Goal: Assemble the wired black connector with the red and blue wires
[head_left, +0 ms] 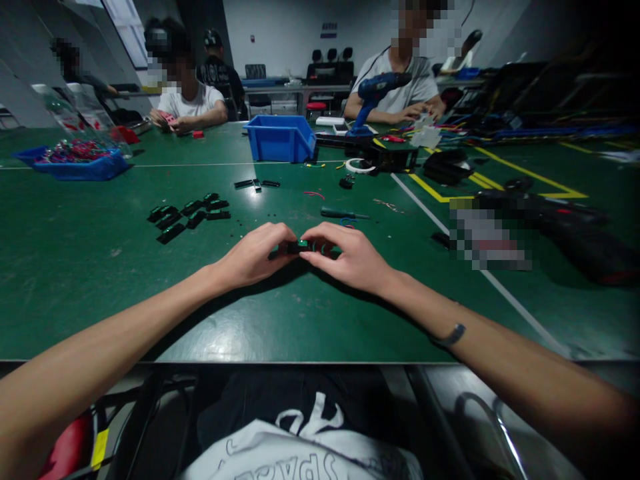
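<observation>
Fingers [284, 231] of left hand [256, 253] and right hand [354, 257] curled nearly closed, small black-green part [301, 245] pinched between the two hands, center frame; on or just above desk [125, 280], can't tell. Similar parts [195, 219] left of center; screwdriver [336, 213] just beyond right hand.

Head-worn view, forward and down

Grey wall [285, 50], bright window [129, 33], red stool [316, 106], green table [90, 267]
</observation>
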A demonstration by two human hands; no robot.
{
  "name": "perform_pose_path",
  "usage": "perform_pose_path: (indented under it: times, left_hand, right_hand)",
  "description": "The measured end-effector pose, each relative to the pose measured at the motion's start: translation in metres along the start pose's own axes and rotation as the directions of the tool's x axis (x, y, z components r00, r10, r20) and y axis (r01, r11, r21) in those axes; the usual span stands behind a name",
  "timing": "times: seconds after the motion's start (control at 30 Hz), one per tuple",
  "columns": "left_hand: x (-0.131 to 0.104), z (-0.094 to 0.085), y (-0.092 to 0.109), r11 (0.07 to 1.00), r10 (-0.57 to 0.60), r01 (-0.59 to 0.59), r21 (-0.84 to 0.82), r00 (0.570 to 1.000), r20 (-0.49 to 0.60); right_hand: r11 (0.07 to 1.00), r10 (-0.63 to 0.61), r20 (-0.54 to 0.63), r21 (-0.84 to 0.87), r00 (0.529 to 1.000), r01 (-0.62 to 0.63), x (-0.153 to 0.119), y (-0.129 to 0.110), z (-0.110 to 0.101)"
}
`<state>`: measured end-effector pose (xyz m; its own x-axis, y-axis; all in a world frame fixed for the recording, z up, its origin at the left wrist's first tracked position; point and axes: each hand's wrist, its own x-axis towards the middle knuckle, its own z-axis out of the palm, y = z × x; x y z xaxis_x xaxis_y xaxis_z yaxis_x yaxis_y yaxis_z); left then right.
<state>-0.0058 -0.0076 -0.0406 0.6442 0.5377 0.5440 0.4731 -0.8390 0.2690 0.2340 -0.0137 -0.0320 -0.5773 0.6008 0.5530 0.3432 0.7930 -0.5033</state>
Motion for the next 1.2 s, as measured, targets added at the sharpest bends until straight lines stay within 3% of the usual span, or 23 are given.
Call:
perform_pose_path:
  times: [0.6, 1.2]
  left_hand:
    - [0.0027, -0.0012, 0.0016, 0.973, 0.147, -0.157, 0.17, 0.987, 0.066]
    - [0.002, 0.0003, 0.0011, 0.984, 0.117, -0.126, 0.124, 0.991, 0.071]
  right_hand:
    - [0.943, 0.216, 0.1, 0.235, 0.971, -0.234, -0.0006, 0.0004, 0.0072]
    - [0.956, 0.179, 0.127, 0.211, 0.976, -0.203, -0.0014, 0.0017, 0.0059]
